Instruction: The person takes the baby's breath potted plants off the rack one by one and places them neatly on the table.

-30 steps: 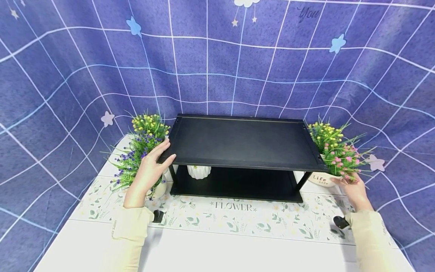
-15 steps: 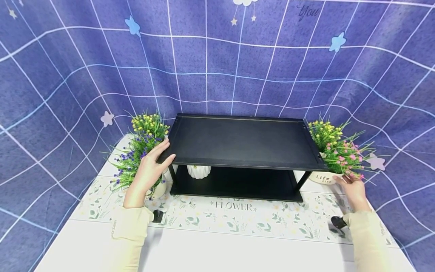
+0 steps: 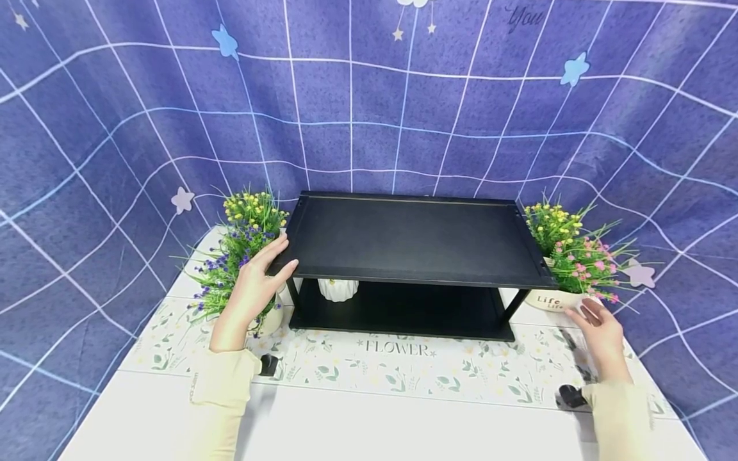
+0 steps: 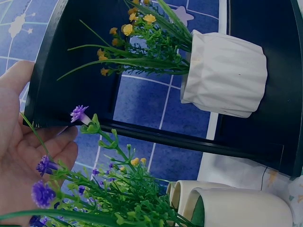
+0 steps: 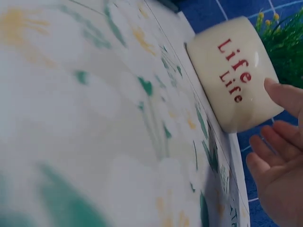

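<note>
My left hand (image 3: pixel 250 291) grips the front left corner of a black two-tier shelf (image 3: pixel 415 240). In the left wrist view its thumb lies on one side of the top board and the fingers curl on the other. By the right end of the shelf stands a cream flowerpot (image 5: pixel 232 75) lettered "Life" in red, with pink flowers (image 3: pixel 588 262) above it. Just in front of that pot is my right hand (image 3: pixel 602 330), fingers loosely bent around nothing. In the right wrist view its thumb tip overlaps the pot's side.
A white ribbed pot (image 4: pixel 227 71) with yellow-orange flowers stands on the lower tier, left side. Purple-flowered (image 3: pixel 216 272) and yellow-flowered plants crowd the shelf's left end; another yellow-flowered plant (image 3: pixel 550 224) stands behind the pink one. A printed runner (image 3: pixel 398 368) lies in front.
The right hand has let go of the pink-flowered pot and drawn back slightly toward the person. The pot shifted slightly right before settling. The left hand has stayed on the shelf corner.
</note>
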Available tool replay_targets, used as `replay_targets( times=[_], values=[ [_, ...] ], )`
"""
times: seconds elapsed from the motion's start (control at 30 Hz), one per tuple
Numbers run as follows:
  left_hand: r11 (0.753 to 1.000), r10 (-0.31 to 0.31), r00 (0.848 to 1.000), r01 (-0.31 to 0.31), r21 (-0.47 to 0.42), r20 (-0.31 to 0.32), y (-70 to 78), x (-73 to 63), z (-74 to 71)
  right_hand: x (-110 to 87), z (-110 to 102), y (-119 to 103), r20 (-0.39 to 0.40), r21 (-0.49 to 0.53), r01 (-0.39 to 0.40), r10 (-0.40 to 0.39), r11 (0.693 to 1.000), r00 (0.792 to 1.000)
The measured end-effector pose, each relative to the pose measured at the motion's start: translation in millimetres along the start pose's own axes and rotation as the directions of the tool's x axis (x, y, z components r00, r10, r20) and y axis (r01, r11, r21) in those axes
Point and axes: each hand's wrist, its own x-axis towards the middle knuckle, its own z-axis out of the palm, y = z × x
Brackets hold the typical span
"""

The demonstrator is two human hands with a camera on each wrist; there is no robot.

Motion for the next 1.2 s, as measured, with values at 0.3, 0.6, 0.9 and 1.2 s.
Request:
replay_targets(
  times=[0.3, 0.6, 0.9, 1.2],
  values=[
    [1.0, 0.001, 1.0, -0.001, -0.001, 0.003, 1.6, -0.6, -0.6, -28.9, 4.3, -13.7, -0.099, 0.375, -0.085, 0.131, 0.923, 0.987],
    [1.0, -0.003, 1.0, 0.003, -0.001, 0.018, 1.4, -1.2, -1.8, -63.7, 23.7, -40.2, -0.206, 0.536, -0.032, 0.168, 0.844, 0.964],
    [1.0, 0.001, 1.0, -0.001, -0.005, 0.019, -0.2, -0.4, -1.2, -93.6, 55.6, -63.3, -0.299, 0.623, 0.088, 0.132, 0.777, 0.945],
    [1.0, -0.007, 1.0, 0.008, -0.01, 0.019, -0.3, -0.6, -0.9, -118.1, 101.0, -70.2, -0.375, 0.652, 0.151, 0.143, 0.743, 0.916]
  ],
)
